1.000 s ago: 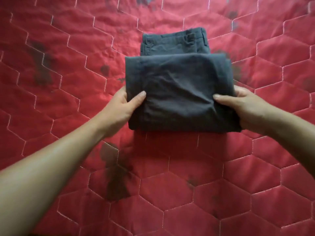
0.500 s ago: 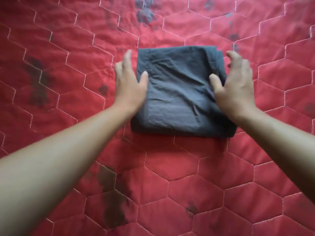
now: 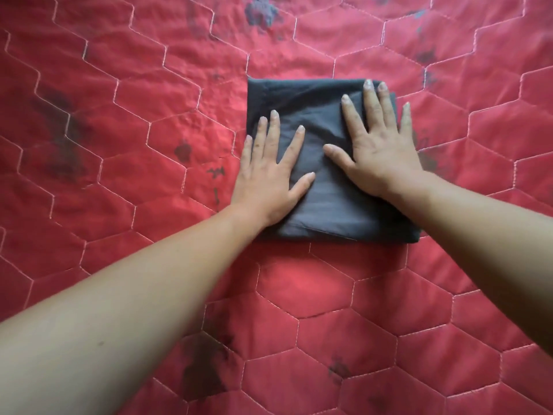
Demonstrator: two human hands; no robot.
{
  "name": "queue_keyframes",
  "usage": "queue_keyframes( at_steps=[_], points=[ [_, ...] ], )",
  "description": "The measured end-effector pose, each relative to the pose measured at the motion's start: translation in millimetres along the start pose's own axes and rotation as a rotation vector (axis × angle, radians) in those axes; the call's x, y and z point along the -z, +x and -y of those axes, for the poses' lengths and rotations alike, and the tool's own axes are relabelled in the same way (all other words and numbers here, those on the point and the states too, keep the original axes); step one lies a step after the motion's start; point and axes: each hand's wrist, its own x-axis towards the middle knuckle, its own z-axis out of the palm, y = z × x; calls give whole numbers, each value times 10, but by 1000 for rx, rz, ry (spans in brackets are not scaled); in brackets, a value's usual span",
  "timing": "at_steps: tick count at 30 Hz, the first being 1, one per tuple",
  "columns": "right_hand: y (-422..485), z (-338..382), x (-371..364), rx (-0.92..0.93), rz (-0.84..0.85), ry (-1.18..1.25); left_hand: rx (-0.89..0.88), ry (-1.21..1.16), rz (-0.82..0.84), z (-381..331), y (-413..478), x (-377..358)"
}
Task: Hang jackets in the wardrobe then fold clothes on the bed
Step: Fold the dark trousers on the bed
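Now pressing flat on the folded dark garment [image 3: 329, 211] on the red bed [image 3: 119, 145], left hand [image 3: 266, 181] at its left edge, right hand [image 3: 380, 154] far-right, fingers [image 3: 372, 106] straight and spread, probably to set the fold.

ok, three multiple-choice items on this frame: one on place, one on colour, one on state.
1. Where does the folded garment lie?
A. on the red quilt
B. on a hanger
C. in a drawer

2. What colour is it?
A. white
B. dark grey
C. yellow

3. How do the left hand and right hand meet it?
A. both pinch an edge
B. only one touches it
C. both lie flat on it, fingers straight

Answers:
1. A, quilt shows on every side of it.
2. B, the cloth is dark grey throughout.
3. C, both palms rest on top with fingers spread.
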Motion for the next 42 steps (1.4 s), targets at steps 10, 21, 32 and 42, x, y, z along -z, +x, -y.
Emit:
queue_keyframes(
  at_steps=[10, 21, 32, 42],
  points=[
    [-867, -118, -377, 82, -10, -83, 39, -75, -31, 160, -541, -264],
    [367, -18, 125, -72, -26, 67, -20, 6, -8, 186, 795, 277],
    [-754, 308, -84, 12, 128, 52, -87, 96, 126, 144, -318, 140],
    [-1513, 341, 230, -135, 654, 534, 44, -465, 657, 181, -1043, 456]
  ],
)
